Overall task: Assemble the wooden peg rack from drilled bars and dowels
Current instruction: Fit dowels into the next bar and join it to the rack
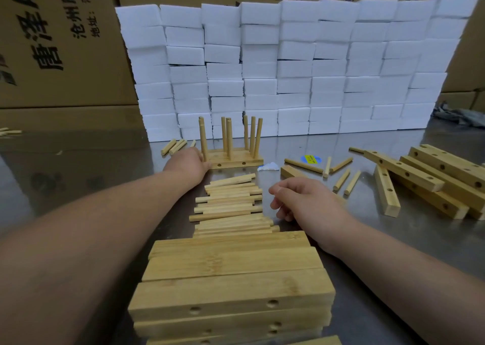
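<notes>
Head view | my left hand [193, 162] at rack [236, 159] end, 12 o'clock, grip hidden, cannot tell | right hand [301, 200] loose, empty, by dowels [231, 203] | risk: shove tips leaning pegs [228, 137]

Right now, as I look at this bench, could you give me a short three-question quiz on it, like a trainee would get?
1. Pick one. With the partly built pale wooden peg rack, the person's left hand: A touches its left end; B hovers well clear of it; C is out of view.
2. True or false: the loose heap of round pale wooden dowels lies between the rack and the near stack of drilled wooden bars.
3. How many dowels stand upright in the rack?
Key: 1 A; 2 true; 3 six.
</notes>
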A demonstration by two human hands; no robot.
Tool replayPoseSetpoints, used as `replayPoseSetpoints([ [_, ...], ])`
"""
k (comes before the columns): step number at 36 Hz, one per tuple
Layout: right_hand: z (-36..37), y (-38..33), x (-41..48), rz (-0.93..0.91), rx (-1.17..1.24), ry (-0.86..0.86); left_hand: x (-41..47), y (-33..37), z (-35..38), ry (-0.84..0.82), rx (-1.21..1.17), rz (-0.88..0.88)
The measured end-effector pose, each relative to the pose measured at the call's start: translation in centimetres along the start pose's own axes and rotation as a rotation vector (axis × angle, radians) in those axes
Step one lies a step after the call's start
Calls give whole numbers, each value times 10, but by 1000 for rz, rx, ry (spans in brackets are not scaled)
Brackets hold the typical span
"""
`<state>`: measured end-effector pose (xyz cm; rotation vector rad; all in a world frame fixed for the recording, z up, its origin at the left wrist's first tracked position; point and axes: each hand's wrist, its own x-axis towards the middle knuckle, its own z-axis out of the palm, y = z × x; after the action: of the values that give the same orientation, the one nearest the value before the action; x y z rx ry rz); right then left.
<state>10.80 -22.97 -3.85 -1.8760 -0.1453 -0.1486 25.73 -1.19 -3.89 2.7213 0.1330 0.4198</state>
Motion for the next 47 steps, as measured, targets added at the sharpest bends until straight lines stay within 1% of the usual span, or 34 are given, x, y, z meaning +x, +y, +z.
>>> replayPoseSetpoints([
  [11, 0, 3, 1, -4, -28, -3, 1, 2, 2, 9, 9, -14],
  [21, 0, 4, 2, -13, 1, 3, 0, 3, 3, 24, 21, -33],
  [26, 0, 4, 2, -4, 39, 10, -8, 0, 0, 36, -82, -99],
  [28, 1, 3, 1, -1, 45, 11, -16, 0, -5, 35, -113, -97],
  [31, 1, 2, 0, 7, 48, 9, -30, 1, -19, -11, -133, -25],
  [35, 2, 0, -2, -1, 29, 17, -58, 3, -33, -121, -237, 52],
  [39, 2, 0, -3, 7, 14, 11, -85, 2, -39, -240, -393, 49],
  [41, 2, 0, -2, 9, 5, 9, -95, 1, -37, -297, -355, 101],
  [43, 2, 0, -2, 13, 8, 4, -101, 1, -34, -328, -398, 129],
  [47, 2, 2, 0, 3, -24, 11, -103, 1, -34, -357, -471, 105],
])
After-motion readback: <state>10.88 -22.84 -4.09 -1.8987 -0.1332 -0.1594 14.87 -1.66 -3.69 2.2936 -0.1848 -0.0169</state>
